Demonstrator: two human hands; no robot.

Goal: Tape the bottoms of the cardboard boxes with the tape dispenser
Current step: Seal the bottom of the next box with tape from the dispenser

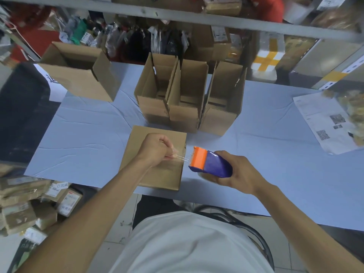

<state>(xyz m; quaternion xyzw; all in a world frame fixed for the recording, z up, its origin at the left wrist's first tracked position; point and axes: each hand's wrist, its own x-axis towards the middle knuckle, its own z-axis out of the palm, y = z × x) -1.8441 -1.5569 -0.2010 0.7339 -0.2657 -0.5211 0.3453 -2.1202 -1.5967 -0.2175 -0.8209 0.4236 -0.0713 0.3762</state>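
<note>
A closed cardboard box (137, 146) lies bottom-up at the near edge of the blue table (84, 134). My left hand (157, 149) hovers over the box and pinches the free end of clear tape (182, 159). The tape stretches right to a blue and orange tape dispenser (208, 164), which my right hand (236, 174) grips just past the box's right edge. Three open boxes (189, 107) stand upright in a row behind it.
A larger open box (78, 71) sits at the back left. Printed sheets (319, 123) lie at the right edge. A dark mat (21, 115) covers the left side. Packed parcels (29, 205) pile on the floor at the left. Cluttered shelves rise behind the table.
</note>
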